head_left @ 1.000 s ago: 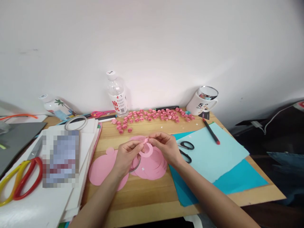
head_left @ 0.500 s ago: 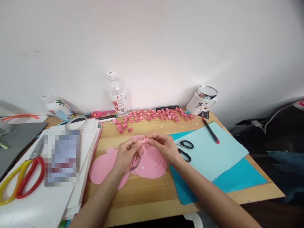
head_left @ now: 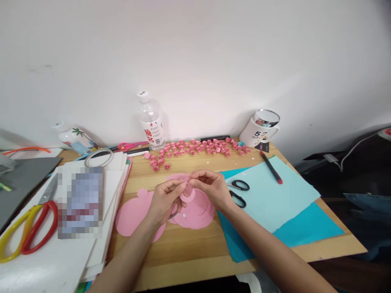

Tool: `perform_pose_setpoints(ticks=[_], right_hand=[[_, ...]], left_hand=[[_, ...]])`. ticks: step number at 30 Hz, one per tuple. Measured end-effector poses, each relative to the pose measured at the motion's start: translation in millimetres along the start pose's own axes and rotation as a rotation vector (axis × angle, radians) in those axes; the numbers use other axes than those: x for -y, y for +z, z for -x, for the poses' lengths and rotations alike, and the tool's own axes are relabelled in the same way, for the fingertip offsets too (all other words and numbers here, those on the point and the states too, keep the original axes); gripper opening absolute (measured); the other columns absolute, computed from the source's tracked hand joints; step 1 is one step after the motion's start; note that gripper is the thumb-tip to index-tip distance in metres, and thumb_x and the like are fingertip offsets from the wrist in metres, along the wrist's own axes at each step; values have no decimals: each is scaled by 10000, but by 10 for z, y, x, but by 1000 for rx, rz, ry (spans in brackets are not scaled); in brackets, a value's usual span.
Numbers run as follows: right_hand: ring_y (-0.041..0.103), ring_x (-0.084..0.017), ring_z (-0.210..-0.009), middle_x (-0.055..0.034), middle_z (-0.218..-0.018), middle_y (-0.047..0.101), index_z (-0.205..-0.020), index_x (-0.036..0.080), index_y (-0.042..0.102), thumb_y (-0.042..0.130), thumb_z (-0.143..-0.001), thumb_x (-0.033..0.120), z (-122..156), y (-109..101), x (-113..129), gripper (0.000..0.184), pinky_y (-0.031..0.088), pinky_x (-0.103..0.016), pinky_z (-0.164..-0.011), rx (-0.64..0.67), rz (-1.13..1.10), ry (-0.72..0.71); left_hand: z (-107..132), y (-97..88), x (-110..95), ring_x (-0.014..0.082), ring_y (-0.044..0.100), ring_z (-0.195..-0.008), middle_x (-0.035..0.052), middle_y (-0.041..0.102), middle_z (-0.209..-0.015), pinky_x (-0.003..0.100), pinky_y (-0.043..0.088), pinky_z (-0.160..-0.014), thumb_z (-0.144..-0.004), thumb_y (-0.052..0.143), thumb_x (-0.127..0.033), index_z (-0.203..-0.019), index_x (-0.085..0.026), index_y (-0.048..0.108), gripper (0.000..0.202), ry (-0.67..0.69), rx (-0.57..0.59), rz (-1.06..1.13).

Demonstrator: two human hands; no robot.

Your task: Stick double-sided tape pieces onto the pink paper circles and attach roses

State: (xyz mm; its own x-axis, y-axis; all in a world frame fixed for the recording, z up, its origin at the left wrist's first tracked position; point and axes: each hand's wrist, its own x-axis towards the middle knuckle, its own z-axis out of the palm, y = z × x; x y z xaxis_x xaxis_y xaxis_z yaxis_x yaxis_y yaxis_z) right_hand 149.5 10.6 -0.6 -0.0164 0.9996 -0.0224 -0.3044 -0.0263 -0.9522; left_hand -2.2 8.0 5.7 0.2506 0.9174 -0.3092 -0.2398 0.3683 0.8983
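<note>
Over several pink paper cut-outs [head_left: 198,209], my left hand [head_left: 166,199] and my right hand [head_left: 212,187] meet with fingertips pinched. Between them is a narrow pink paper strip [head_left: 190,197], bent into a loop that hangs below the fingers. Part of a grey, ring-like thing [head_left: 173,215] shows under my left hand; its kind is hard to make out. Another rounded pink cut-out [head_left: 131,217] lies left of my left hand. Many small rolled pink paper coils [head_left: 192,148] are spread behind both hands. Black-handled scissors [head_left: 240,185] rest just right of my right hand.
Light blue paper [head_left: 281,203] lies on the right with a dark pen [head_left: 271,167]. A white mug [head_left: 258,130] and a clear bottle [head_left: 152,124] stand by the wall. At left, large red-and-yellow scissors [head_left: 39,228] lie on white sheets [head_left: 70,260].
The pink strip was nearly hidden and held level between my fingertips; now it curves down in an open loop. My hands have shifted only slightly.
</note>
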Motion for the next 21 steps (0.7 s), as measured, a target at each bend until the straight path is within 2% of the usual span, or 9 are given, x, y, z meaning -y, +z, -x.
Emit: perform_pose_setpoints(ticks=[5, 12, 15, 18, 21], right_hand=[[644, -156, -682, -22, -741, 712, -783, 195, 713, 746, -647, 332, -5, -4, -13, 196, 526, -322, -714, 7, 37, 30], [617, -127, -568, 8, -633, 670, -699, 184, 663, 772, -629, 280, 6, 10, 4, 161, 508, -269, -591, 57, -26, -1], [603, -117, -532, 23, -606, 645, -657, 184, 636, 792, -601, 277, 8, 19, 17, 190, 500, -259, -556, 72, -36, -15], [595, -116, -537, 20, -609, 647, -663, 184, 649, 797, -589, 287, 2, 15, 15, 195, 502, -258, -559, 33, -8, -23], [613, -132, -602, 1, -655, 674, -740, 188, 687, 752, -650, 318, -4, 2, 2, 171, 516, -279, -620, 27, 41, -14]], left_hand=[[-15, -16, 19, 63, 520, -341, -28, 587, -517, 140, 344, -294, -661, 742, -311, -721, -122, 656, 217, 8, -5, 38], [-22, -45, 57, 63, 535, -367, -9, 633, -594, 146, 373, -323, -668, 742, -288, -780, -132, 671, 205, 21, 29, 16], [-23, -37, 64, 68, 534, -370, -12, 622, -554, 153, 393, -343, -657, 750, -289, -776, -128, 667, 217, 32, 32, -5], [-29, -36, 74, 73, 519, -362, -19, 590, -478, 155, 388, -346, -660, 747, -295, -771, -122, 661, 222, 40, 27, -20], [-42, -49, 89, 70, 507, -364, -13, 591, -468, 155, 380, -353, -679, 733, -289, -799, -123, 663, 216, 57, 22, -15]])
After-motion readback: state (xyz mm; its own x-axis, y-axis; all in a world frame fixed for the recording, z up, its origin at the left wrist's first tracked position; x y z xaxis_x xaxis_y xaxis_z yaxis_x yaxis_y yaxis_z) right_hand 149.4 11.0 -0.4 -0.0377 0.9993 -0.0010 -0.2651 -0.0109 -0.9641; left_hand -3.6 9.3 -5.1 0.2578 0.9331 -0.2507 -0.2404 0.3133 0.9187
